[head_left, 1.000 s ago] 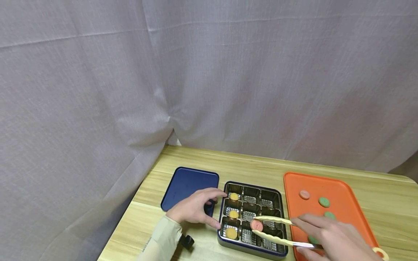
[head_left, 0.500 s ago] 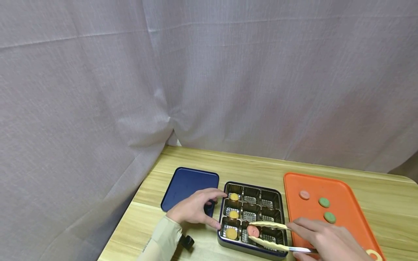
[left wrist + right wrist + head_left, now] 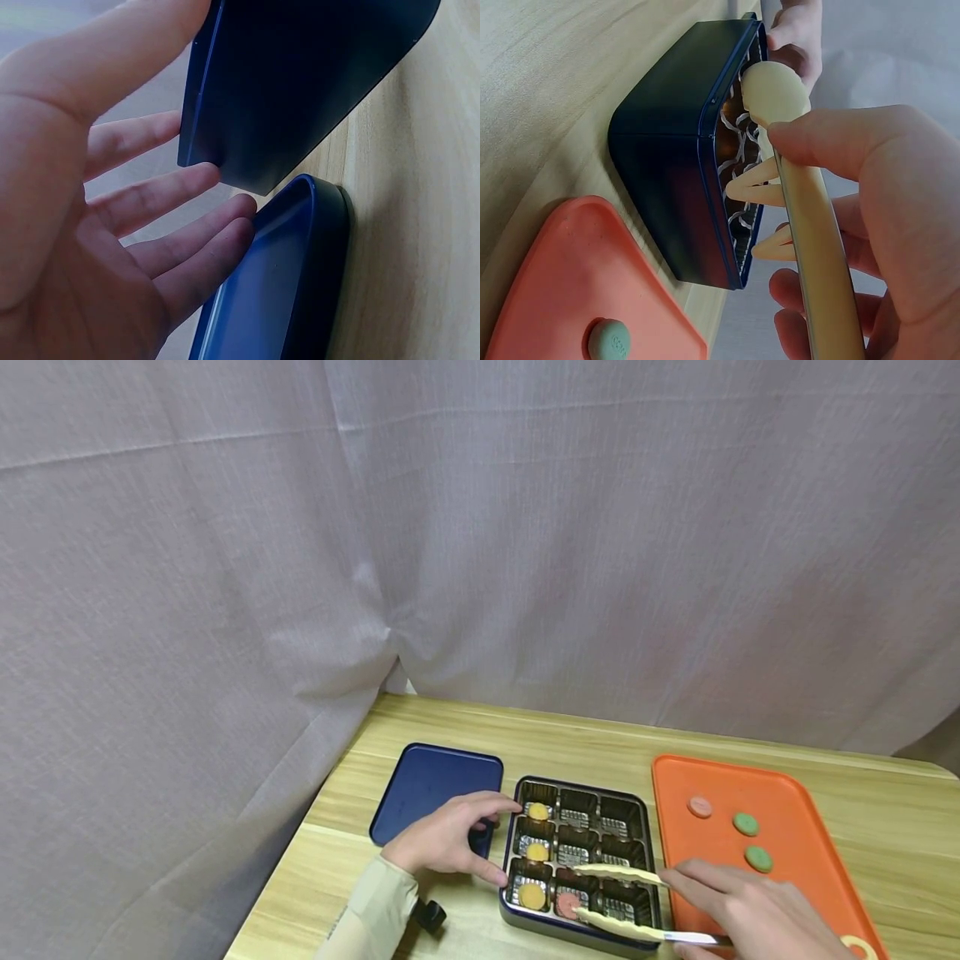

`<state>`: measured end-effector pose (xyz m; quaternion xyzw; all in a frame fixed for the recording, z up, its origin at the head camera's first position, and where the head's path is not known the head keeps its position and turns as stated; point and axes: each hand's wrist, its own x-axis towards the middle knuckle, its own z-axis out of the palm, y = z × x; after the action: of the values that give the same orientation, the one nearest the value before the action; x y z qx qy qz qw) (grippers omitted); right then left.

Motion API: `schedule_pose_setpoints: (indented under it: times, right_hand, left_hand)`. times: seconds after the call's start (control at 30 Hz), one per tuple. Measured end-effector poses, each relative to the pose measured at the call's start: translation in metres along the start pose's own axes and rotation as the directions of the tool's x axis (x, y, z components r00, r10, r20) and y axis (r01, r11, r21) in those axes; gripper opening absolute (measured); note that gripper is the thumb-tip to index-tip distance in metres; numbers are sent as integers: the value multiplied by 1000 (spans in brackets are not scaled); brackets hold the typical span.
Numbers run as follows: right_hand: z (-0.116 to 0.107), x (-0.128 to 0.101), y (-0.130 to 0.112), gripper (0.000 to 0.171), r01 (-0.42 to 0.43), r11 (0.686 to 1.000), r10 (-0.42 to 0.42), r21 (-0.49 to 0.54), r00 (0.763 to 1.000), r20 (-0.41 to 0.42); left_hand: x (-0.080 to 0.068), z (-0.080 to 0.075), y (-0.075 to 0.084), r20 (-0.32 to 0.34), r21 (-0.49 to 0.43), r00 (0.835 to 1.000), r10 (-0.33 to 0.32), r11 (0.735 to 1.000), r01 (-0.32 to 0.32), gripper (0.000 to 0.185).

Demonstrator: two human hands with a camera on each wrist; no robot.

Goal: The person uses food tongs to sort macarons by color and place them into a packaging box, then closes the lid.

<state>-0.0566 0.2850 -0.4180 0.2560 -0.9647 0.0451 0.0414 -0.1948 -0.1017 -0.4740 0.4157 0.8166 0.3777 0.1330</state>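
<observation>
one pink disc (image 3: 567, 903) seemingly between tongs (image 3: 617, 902) tips.

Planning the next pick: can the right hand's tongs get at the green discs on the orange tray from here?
Probably yes. The right hand holds the tongs over the tin, beside the orange tray. The green discs lie uncovered, with nothing in the way.

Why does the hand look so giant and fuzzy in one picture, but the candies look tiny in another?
In the left wrist view the left hand sits right at the lens, so it looks huge, soft and bluish. In the head view the box is farther off, small but sharp. In the right wrist view the tongs look big and the nearest fingers blur.
</observation>
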Motion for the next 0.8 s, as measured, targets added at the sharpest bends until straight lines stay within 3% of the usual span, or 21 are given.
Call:
schedule_pose_setpoints:
  times: [0.27,0.6,0.8]
  right_hand:
    - [-1,-4,2,62,-25,1000,25,18,999,22]
    - [-6,-15,5,66,-116,993,114,-35,992,-48]
    - [-13,-23,14,67,-124,992,119,-13,970,-211]
  left_hand:
    - [-2,0,1,2,0,1000,1,1000,-1,95]
    - [-4,0,3,6,13,1000,0,1000,0,96]
    - [-5,-2,4,5,12,1000,-8,1000,8,96]
